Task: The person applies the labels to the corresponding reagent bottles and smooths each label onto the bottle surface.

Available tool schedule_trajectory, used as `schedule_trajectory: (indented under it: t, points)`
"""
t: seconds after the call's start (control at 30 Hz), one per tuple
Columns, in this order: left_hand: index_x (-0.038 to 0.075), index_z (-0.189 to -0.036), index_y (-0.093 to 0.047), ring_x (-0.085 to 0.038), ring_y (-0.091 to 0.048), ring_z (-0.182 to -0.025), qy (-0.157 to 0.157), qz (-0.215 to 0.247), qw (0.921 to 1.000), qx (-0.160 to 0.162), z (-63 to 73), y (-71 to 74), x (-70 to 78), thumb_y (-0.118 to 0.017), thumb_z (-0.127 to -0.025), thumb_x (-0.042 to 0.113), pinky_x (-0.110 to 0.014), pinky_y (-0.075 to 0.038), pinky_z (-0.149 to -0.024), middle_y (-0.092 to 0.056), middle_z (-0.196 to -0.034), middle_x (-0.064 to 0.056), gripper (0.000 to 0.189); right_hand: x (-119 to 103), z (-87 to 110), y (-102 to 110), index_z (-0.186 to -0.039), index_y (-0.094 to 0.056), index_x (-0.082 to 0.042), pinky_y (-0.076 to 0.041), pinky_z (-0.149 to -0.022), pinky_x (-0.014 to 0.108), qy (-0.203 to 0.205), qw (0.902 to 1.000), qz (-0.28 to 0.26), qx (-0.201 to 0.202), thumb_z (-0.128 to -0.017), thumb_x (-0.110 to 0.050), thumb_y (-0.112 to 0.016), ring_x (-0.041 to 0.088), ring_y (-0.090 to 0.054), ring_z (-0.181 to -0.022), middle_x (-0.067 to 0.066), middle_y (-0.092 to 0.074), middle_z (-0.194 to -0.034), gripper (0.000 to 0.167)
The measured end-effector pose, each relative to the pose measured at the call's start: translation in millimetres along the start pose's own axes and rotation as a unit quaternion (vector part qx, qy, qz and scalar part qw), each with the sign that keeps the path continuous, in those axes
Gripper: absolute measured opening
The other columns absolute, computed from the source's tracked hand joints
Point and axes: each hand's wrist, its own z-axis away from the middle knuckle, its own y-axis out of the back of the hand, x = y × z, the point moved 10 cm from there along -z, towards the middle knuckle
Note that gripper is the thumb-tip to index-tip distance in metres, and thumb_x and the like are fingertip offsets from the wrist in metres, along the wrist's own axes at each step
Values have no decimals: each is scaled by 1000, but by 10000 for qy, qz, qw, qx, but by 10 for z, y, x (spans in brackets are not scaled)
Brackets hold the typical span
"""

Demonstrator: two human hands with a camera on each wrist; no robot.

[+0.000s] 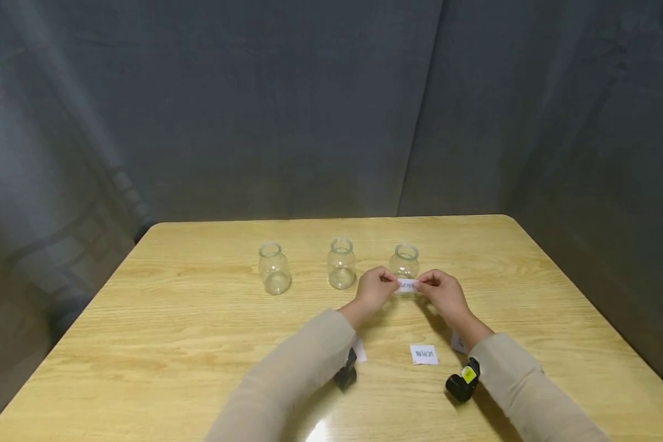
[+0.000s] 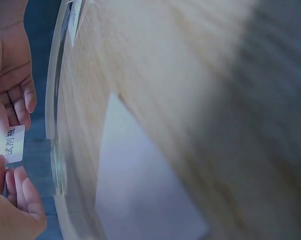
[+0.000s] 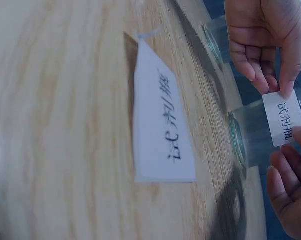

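Observation:
My left hand point(image 1: 377, 288) and right hand point(image 1: 444, 298) pinch a small white label point(image 1: 407, 285) by its opposite ends. Dark handwritten characters run across the label, which the right wrist view shows upright against the side of a clear glass jar point(image 1: 404, 265). In that view the left hand point(image 3: 268, 40) is above the label point(image 3: 283, 119) and the right hand point(image 3: 293, 192) below it. The left wrist view has the left hand point(image 2: 15, 210) and right hand point(image 2: 10, 75) at either end of it, thumbs on its face.
Two more open glass jars, one in the middle point(image 1: 341, 267) and one at left point(image 1: 275, 270), stand in a row. A written paper label point(image 1: 423, 354) lies nearer; others point(image 1: 458, 342) point(image 1: 360, 350) are partly covered by the arms. Grey curtains point(image 1: 287, 110) hang behind the wooden table point(image 1: 171, 344).

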Motion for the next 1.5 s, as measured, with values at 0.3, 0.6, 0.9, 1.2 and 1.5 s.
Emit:
schedule_trajectory:
  t: [0.3,0.6,0.9,1.2,1.5]
  points:
    - [3,-75,-60,-9,-48,-60,150,-240,9996,81,7,-52,-49,-64,-73,3,-16,-42,-52,-53,-66,1,4,30,11,17,-90,-52,8,-46,-65,30,50,10000,29,15,-82,-8,-57,12,-48,-71,10,-54,-83,18]
    - [5,-73,-61,-12,-43,-73,30,-604,9973,406,16,0,14,-65,-73,7,-20,-38,-61,-44,-80,0,4,23,-27,26,-91,-53,8,-46,-66,21,77,9999,11,100,-82,-8,-57,9,-48,-75,11,-54,-87,18]
    - [6,-71,-61,-18,-47,-86,-53,-763,9956,543,7,49,59,-64,-73,7,-30,-40,-77,-50,-94,-4,4,-4,-77,7,-91,-54,9,-44,-66,15,253,9996,-75,137,-82,-5,-57,17,-51,-86,18,-55,-99,16]
    - [8,-72,-60,-23,-49,-95,215,-518,9974,453,-15,29,-15,-63,-76,9,-35,-40,-82,-53,-103,-6,5,-14,-89,16,-88,-55,8,-43,-66,14,328,9989,-12,321,-81,-5,-59,22,-51,-91,18,-55,-101,15]
    - [8,-72,-61,-21,-51,-92,61,-712,9963,486,-43,40,15,-64,-75,9,-33,-41,-80,-55,-90,-2,5,-63,-97,24,-87,-55,8,-43,-65,14,488,9974,363,397,-81,-7,-59,26,-54,-90,19,-56,-99,17]
